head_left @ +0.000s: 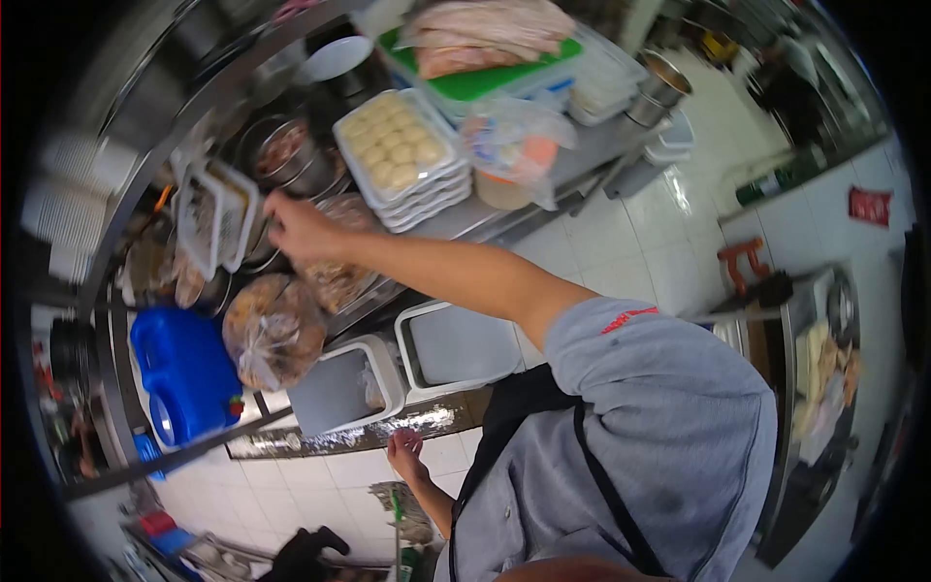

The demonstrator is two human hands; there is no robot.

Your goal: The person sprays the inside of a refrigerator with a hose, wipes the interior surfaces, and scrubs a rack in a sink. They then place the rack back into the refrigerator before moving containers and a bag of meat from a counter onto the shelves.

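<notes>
My right hand [299, 231] reaches out over the steel worktable, its fingers blurred and partly bent beside the rim of a white plastic basket [199, 228]. I cannot tell whether it grips anything. Below that hand is a clear bag of brownish food [339, 276]; past the fingertips stands a steel pot [296, 165] with reddish pieces inside. My left hand [405, 451] hangs low near my apron, fingers loosely bent and apart, nothing in them. Nearest to it is a grey bin with a white rim [349, 388].
Stacked trays of round dough balls [393, 145] sit by a bagged tub [514, 160]. Raw meat [485, 34] lies on a green board [475, 82]. A blue jerrycan [184, 373] stands beside a tied bag [273, 330]. A second grey bin [461, 344] is under the table edge.
</notes>
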